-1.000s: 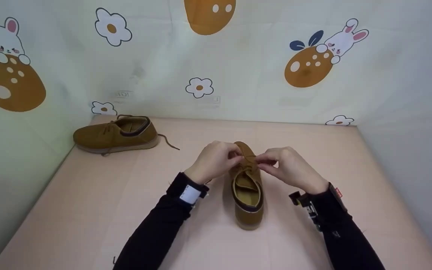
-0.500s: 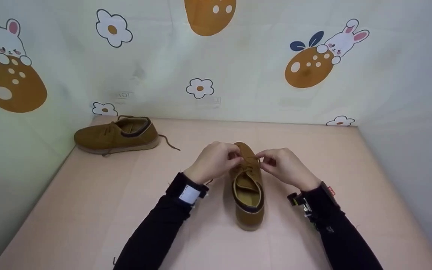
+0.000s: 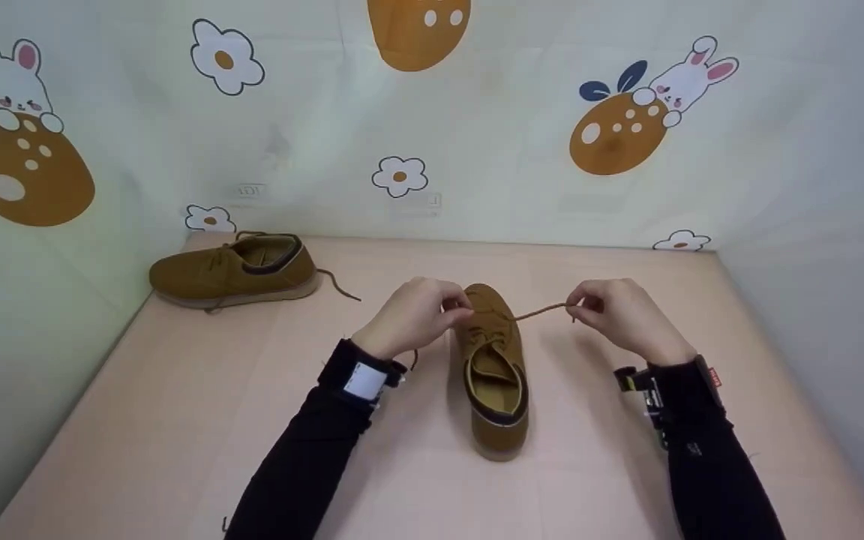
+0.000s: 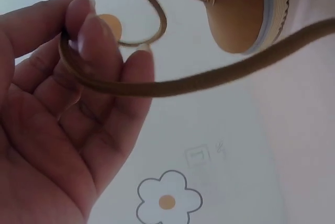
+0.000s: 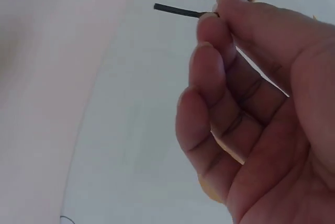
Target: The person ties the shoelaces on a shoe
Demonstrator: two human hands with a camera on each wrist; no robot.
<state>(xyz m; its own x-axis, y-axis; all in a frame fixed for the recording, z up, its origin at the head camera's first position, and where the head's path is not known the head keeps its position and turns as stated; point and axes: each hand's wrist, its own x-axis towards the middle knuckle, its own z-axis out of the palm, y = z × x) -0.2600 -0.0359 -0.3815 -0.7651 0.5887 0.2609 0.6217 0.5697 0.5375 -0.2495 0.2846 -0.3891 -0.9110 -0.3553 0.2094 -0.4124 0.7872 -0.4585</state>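
A brown lace-up shoe (image 3: 499, 435) stands upright in the middle of the table, toe pointing away. My left hand (image 3: 411, 316), at the left of its front part, pinches a shoelace (image 4: 204, 81) between thumb and fingertip; in the left wrist view the lace curves round the fingers in a loop. Off to the right, my right hand (image 3: 631, 321) pinches the other shoelace (image 3: 541, 311) near its end, and that lace runs taut from the shoe. Its dark tip (image 5: 178, 10) sticks out past the fingertips in the right wrist view.
A second brown shoe (image 3: 207, 281) rests at the back left of the pale table (image 3: 177, 420), its lace end (image 3: 340, 289) trailing to the right. A patterned cloth wall (image 3: 507, 165) encloses the back and sides.
My right hand has moved away to the right from the shoe, drawing the lace out straight. My left hand has shifted slightly left. Both shoes stay in place.
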